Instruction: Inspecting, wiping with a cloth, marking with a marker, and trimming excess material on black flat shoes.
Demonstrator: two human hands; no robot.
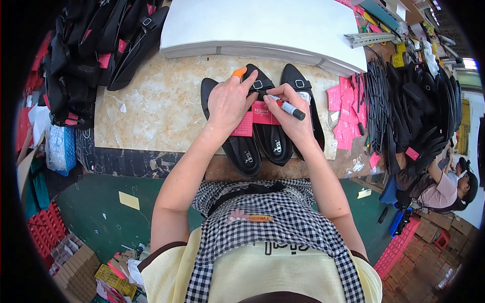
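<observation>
Three black pointed flat shoes with buckled straps lie side by side before me: a left shoe (242, 155), a middle shoe (276, 144) and a right shoe (290, 73). My left hand (226, 103) lies over the left shoe and grips the middle one near its strap; an orange cover (239, 73) wraps one fingertip. In my right hand (294, 125) is a marker pen (291, 109), its tip side toward the middle shoe's strap. The exact tip contact is hidden by my fingers. A pink tag (263, 114) lies across the middle shoe, and another pink tag (243, 126) beside it.
A thick white stack of sheets (262, 25) stands behind the shoes. Black shoes with pink tags (134, 55) pile up at left. On the right are loose pink tags (345, 113), black strips (376, 106) and more black shoes (419, 106). A person (449, 187) sits at far right.
</observation>
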